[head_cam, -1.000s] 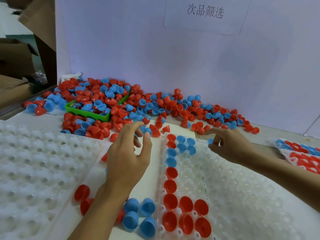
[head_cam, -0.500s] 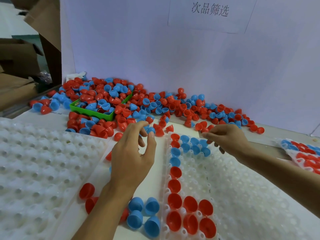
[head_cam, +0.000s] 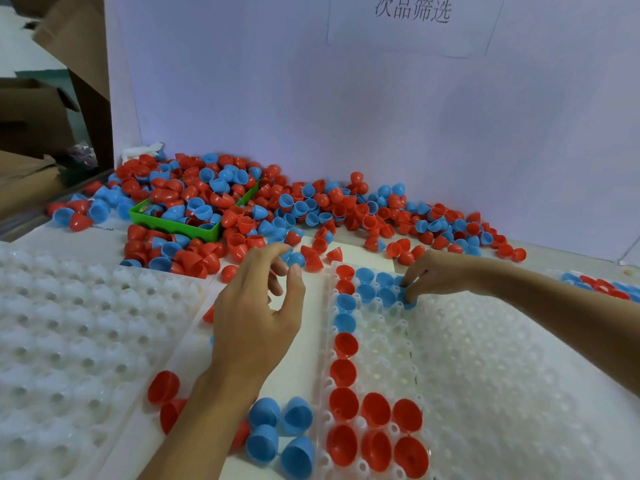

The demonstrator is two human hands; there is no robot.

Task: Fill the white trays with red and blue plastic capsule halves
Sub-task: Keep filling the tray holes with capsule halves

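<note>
Head view: right hand (head_cam: 438,277) fingertips pinch blue half (head_cam: 408,301) down into white tray (head_cam: 502,375) far row; left hand (head_cam: 256,317), fingers loosely curled, empty, nearer loose pile (head_cam: 311,216).

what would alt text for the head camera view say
A person's right hand presses a blue capsule half into a partly filled white tray, while the left hand hovers open near a pile of red and blue halves around a green bin.

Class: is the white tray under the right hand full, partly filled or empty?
Partly filled. The white tray holds red and blue halves only along its left and far edges; the rest is bare. The right hand is adding one.
</note>
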